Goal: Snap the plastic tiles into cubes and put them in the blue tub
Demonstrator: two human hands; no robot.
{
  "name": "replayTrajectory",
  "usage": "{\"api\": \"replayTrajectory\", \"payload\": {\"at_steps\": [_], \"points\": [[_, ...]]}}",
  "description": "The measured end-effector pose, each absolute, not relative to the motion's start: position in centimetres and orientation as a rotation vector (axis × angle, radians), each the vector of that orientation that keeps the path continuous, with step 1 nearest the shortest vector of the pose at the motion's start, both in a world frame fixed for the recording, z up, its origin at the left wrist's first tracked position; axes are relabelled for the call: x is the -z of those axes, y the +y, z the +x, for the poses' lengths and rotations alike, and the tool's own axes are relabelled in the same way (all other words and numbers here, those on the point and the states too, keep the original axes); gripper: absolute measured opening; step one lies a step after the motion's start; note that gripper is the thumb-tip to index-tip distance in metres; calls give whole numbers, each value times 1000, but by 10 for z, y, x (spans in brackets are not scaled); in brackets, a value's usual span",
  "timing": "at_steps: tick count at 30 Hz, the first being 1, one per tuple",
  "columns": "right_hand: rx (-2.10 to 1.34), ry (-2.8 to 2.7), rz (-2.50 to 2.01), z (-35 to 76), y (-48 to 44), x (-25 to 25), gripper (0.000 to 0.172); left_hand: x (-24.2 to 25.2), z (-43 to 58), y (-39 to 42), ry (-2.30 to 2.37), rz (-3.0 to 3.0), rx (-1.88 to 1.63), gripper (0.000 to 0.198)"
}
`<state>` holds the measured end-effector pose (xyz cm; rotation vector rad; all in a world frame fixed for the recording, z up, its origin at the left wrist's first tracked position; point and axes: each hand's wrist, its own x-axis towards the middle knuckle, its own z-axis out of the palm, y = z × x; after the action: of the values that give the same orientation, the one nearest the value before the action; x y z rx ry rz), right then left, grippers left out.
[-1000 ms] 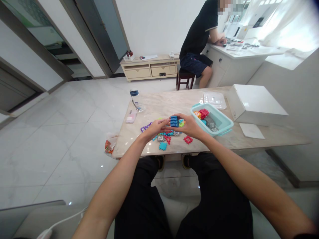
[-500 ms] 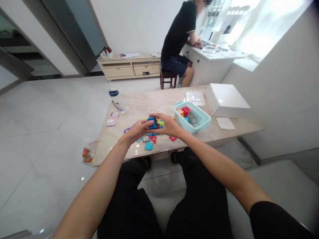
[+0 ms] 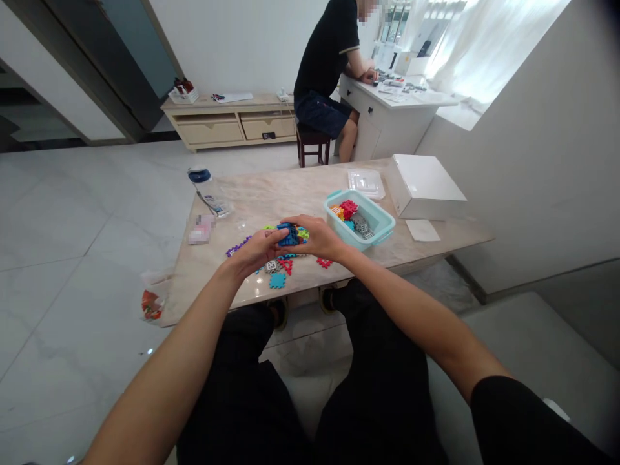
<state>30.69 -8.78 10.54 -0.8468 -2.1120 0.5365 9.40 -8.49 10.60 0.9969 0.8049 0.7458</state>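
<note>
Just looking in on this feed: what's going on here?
A seated person holds a blue plastic part between the left hand and the right hand, above a table. Loose colored pieces lie under and around the hands, among them a light-blue piece near the table's front edge. An open turquoise tub beside the right hand holds more pieces. Beyond, another person sits at a white desk.

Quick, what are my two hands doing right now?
Left hand: closed, holding the blue toy.
Right hand: closed, holding the same blue toy from the other side.
</note>
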Motion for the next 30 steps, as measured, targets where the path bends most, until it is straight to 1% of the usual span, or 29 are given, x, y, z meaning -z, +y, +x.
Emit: {"api": "replayTrajectory", "payload": {"at_steps": [3,5,6,10,14,17,20,23,27,30], "points": [[-430,-2151,-914,341,-87,-117,61,-111,102,-84,782,960,-746,53],[-324,-2127,-1084,380,-80,-125,61,-115,107,-83,797,933,-765,60],[-275,-2107,-1221,402,-76,-128,60,-117,108,-83,819,930,-776,60],[-205,-2213,-1759,481,-52,-123,57,-120,112,-82,943,963,-800,48],[-182,-2438,-2076,509,-36,-99,57,-117,113,-83,1020,973,-761,44],[-209,-2463,-2160,504,-32,-81,58,-116,111,-85,1053,980,-731,42],[-276,-2456,-2168,493,-27,-70,53,-114,107,-85,1087,999,-702,41],[-317,-2484,-2161,484,-18,-63,50,-112,106,-82,1113,1010,-692,40],[-286,-2543,-2176,475,-2,-56,49,-111,108,-80,1124,1018,-695,40],[-334,-2546,-2178,468,6,-52,45,-111,112,-81,1112,1034,-696,39]]}}
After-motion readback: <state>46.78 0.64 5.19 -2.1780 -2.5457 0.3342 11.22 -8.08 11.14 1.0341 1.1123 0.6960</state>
